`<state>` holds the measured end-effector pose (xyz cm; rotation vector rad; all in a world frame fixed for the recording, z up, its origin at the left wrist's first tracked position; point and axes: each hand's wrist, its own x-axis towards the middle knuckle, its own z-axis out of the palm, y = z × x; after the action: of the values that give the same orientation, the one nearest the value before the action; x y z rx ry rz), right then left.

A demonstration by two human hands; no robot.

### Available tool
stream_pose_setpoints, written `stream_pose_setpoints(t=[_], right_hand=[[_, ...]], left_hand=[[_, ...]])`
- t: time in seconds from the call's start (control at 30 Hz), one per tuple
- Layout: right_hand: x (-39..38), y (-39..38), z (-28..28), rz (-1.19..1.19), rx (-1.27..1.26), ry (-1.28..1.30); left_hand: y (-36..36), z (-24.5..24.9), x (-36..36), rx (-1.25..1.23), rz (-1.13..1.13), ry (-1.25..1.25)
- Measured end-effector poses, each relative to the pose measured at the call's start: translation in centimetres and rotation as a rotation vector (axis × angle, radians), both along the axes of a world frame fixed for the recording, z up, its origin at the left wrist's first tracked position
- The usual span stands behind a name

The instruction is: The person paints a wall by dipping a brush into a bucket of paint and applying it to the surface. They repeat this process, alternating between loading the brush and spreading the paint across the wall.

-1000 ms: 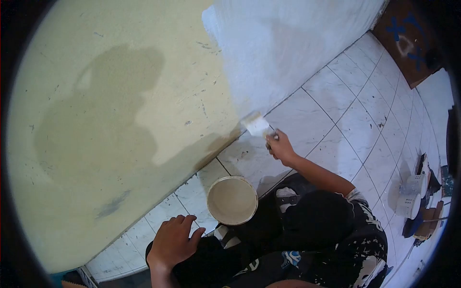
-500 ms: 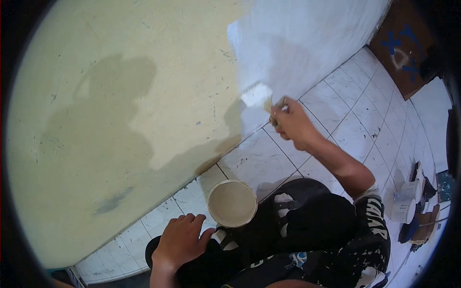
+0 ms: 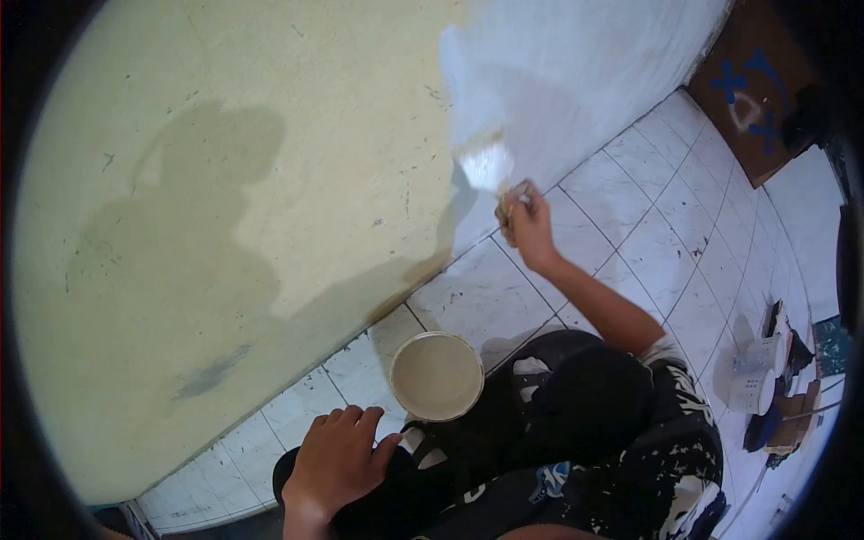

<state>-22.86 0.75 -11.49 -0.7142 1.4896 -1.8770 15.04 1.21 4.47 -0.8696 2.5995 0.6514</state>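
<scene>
- Pressing its bristles to the wall (image 3: pixel 270 135) where white paint meets yellow, a paintbrush (image 3: pixel 486 166) sits low, just above the tiled floor (image 3: pixel 621 193).
- The right hand (image 3: pixel 526 220) grips the handle, fingers wrapped tight; the brush runs up and left from them.
- The left hand (image 3: pixel 337 454) lies well apart on a dark-trousered knee (image 3: pixel 414 495), fingers loosely spread, empty.
- A round paint bucket (image 3: pixel 436 376) stands on the floor between the hands, touching the knee.

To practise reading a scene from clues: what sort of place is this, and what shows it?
Likely a tiled room under repainting. A yellowish wall is partly covered in white paint, the right hand holds a brush against it, and a paint bucket stands on the tiled floor.
</scene>
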Motion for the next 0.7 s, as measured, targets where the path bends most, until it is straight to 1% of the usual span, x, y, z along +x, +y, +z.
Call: stream_pose_setpoints(t=[0.07, 0.1, 0.17, 0.2, 0.27, 0.3, 0.37, 0.4, 0.47, 0.5, 0.6, 0.7], right_hand=[[-0.2, 0.6, -6.2, 0.020, 0.035, -0.083], [0.0, 1.0, -8.2, 0.021, 0.035, -0.086], [0.6, 2.1, -11.0, 0.022, 0.269, -0.152], [0.5, 2.4, -11.7, 0.018, 0.267, -0.158], [0.1, 2.9, -12.7, 0.043, 0.384, -0.149], [0.1, 3.4, -12.5, 0.041, 0.380, -0.151], [0.0, 3.8, -12.1, 0.015, 0.634, -0.206], [-0.3, 3.5, -11.6, 0.015, 0.623, -0.200], [-1.2, 3.1, -10.4, 0.064, 0.704, -0.191], [-1.5, 2.5, -8.6, 0.061, 0.693, -0.173], [-1.0, 2.0, -0.3, 0.103, 0.601, -0.082], [0.2, 3.1, 9.1, 0.157, 0.410, -0.040]], left_hand=[[-0.1, -0.2, -0.1, 0.016, 0.002, -0.016], [-0.2, -0.3, -0.1, 0.029, 0.003, -0.035], [-0.3, -0.6, -0.1, 0.023, 0.014, -0.052], [-0.3, -0.7, -0.2, 0.015, 0.025, -0.059], [-0.5, -0.8, -0.4, 0.006, 0.016, -0.045], [-0.4, -0.7, -0.4, 0.002, 0.014, -0.028], [-0.2, -0.6, -0.7, -0.003, 0.007, -0.035], [-0.2, -0.5, -0.8, -0.006, 0.002, -0.039], [-0.2, -0.3, -0.7, 0.004, -0.002, -0.057], [-0.2, -0.4, -0.7, 0.022, -0.007, -0.077], [-0.1, -0.4, -0.6, 0.010, -0.020, -0.106], [-0.2, -0.1, -0.4, 0.023, -0.030, -0.114]])
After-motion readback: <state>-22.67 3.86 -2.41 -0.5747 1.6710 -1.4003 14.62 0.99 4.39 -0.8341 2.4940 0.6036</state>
